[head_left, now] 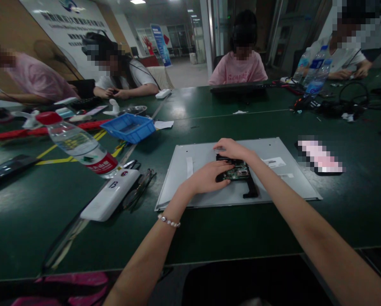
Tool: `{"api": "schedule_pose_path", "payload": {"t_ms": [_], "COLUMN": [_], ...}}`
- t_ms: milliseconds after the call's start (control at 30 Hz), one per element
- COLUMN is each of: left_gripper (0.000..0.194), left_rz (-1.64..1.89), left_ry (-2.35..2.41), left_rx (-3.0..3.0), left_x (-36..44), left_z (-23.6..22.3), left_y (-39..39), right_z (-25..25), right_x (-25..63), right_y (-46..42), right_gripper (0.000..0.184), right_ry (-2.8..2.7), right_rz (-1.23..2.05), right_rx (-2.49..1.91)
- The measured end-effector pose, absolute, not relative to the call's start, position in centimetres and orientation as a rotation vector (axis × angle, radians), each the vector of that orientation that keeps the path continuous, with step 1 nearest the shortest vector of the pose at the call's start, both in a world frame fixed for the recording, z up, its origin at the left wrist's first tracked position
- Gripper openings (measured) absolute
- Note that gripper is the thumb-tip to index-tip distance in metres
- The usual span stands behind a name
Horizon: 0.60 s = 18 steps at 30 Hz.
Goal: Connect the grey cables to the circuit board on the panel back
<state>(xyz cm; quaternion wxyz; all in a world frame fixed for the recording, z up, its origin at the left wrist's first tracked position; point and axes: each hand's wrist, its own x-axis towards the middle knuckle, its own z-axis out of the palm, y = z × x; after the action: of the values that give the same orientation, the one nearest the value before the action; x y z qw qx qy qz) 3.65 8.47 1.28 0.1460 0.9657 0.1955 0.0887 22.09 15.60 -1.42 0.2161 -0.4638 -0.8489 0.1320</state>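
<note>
Work at a circuit board point(237, 173), with both hands engaged. Taking the grey panel point(177, 178) as our dial, we find the board near its centre, uncovered, its black bracket point(251, 188) reaching toward five o'clock. The left hand point(209, 175) lies over the board's nine o'clock side, fingers extended upon it; the right hand point(233, 148) bends over its twelve o'clock edge. We cannot tell whether either grip is clenched on the part or merely rests there, since the fingers mask the contact. As to progress, we note the board already set upon the panel; whether it is fastened or loose we cannot determine. With both hands at it, we judge the handling unfinished. On the tabletop point(206, 238), a phone point(319, 157) lies at three o'clock, a blue tray point(129, 129) at ten.
</note>
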Motion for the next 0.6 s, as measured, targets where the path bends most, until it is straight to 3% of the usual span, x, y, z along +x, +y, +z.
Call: {"api": "schedule_pose_path", "payload": {"t_ms": [433, 600], "left_gripper": [0.049, 0.049], "left_rz": [0.228, 0.239], "left_ry": [0.576, 0.579], "left_rx": [2.793, 2.801], "left_x": [3.8, 3.8], "left_z": [1.4, 1.3], "left_y": [8.2, 8.2], "right_z": [-1.3, -1.4], "right_x": [21.0, 21.1], "right_y": [16.2, 16.2], "right_gripper": [0.016, 0.024], "right_ry": [-2.246, -2.221], "right_rz": [0.474, 0.347], "right_rx": [-1.535, -1.565]}}
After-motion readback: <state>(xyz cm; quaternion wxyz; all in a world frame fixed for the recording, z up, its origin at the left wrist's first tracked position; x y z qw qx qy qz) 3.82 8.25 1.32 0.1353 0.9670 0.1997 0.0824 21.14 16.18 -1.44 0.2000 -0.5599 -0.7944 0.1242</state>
